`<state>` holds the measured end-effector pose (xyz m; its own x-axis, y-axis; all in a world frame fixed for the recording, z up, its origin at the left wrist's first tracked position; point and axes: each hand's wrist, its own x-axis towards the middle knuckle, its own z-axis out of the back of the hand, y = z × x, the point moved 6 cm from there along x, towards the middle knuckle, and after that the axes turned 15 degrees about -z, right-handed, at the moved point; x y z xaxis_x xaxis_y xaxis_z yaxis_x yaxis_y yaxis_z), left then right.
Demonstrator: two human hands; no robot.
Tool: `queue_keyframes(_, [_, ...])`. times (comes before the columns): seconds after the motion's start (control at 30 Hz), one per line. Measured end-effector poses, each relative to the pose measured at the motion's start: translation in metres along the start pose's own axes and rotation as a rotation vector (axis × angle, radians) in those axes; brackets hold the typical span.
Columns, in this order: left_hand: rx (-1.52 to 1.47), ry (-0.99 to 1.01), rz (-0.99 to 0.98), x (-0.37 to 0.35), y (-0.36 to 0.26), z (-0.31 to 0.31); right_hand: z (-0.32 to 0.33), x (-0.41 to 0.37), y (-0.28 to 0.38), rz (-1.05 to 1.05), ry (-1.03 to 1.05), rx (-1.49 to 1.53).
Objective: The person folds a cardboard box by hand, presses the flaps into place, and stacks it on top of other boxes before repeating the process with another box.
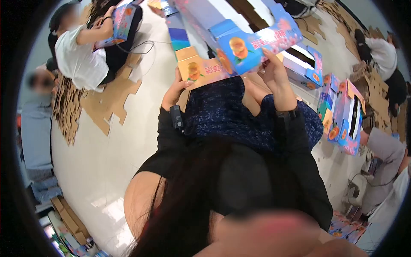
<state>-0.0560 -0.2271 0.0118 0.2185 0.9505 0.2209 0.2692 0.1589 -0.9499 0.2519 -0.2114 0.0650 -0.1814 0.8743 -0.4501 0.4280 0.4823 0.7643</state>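
Note:
A printed cardboard fruit box [257,47], partly folded, is held over my lap, with peach pictures and pink blossom on it. Its end panel is blue, and an orange flap [203,66] sticks out to the left. My left hand [174,92] grips the lower left corner of that flap, thumb on the printed face. At the lower edge of the blue panel, my right hand [276,77] pinches the cardboard between thumb and fingers. The far end of the box runs out of the top of the view.
Folded boxes stand on the floor to my right, a blue one [302,64] and a pink one [344,115]. Flat brown cardboard [109,96] lies at left. A co-worker [83,51] sits there with a similar box; other people are at right. A cable [145,43] crosses the floor.

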Motion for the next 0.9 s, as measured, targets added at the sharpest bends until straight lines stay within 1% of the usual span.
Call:
queue_keyframes(0.03, [0.006,0.007,0.006,-0.001,0.004,0.003,-0.006,-0.007,0.008,0.070,0.009,0.024])
queue_keyframes(0.13, [-0.009,0.003,0.006,-0.002,0.008,0.004,0.022,0.001,0.013,0.100,-0.021,0.205])
queue_keyframes(0.17, [0.018,0.008,0.027,-0.003,0.018,0.013,0.034,0.001,0.020,0.124,-0.029,0.258])
queue_keyframes(0.27, [0.060,-0.036,0.095,-0.007,0.019,0.017,0.079,-0.008,0.043,0.348,-0.099,0.427])
queue_keyframes(0.3, [0.095,-0.033,0.107,-0.007,0.020,0.018,0.098,-0.010,0.048,0.440,-0.109,0.408])
queue_keyframes(0.4, [0.069,-0.048,0.130,-0.007,0.023,0.020,0.128,-0.035,0.053,0.435,-0.127,0.369])
queue_keyframes(0.43, [0.062,-0.055,0.125,-0.007,0.022,0.019,0.139,-0.041,0.044,0.392,-0.187,0.310])
queue_keyframes(0.53, [0.037,-0.081,0.130,-0.010,0.025,0.021,0.165,-0.050,0.005,0.116,-0.124,0.186])
queue_keyframes(0.6, [0.020,-0.102,0.153,-0.012,0.031,0.026,0.169,-0.062,-0.017,0.068,-0.164,0.114])
queue_keyframes(0.63, [0.012,-0.171,0.148,-0.014,0.034,0.028,0.169,-0.065,-0.023,0.043,-0.182,0.077])
queue_keyframes(0.73, [0.005,-0.258,0.157,-0.018,0.037,0.030,0.179,-0.066,-0.035,-0.043,-0.128,0.426])
queue_keyframes(0.77, [0.008,-0.263,0.161,-0.019,0.041,0.034,0.189,-0.059,-0.037,-0.047,-0.037,0.458])
queue_keyframes(0.87, [0.011,-0.259,0.160,-0.018,0.049,0.043,0.201,-0.058,-0.034,0.051,-0.171,0.402])
queue_keyframes(0.9, [0.013,-0.250,0.148,-0.016,0.047,0.041,0.204,-0.060,-0.032,0.091,-0.183,0.425])
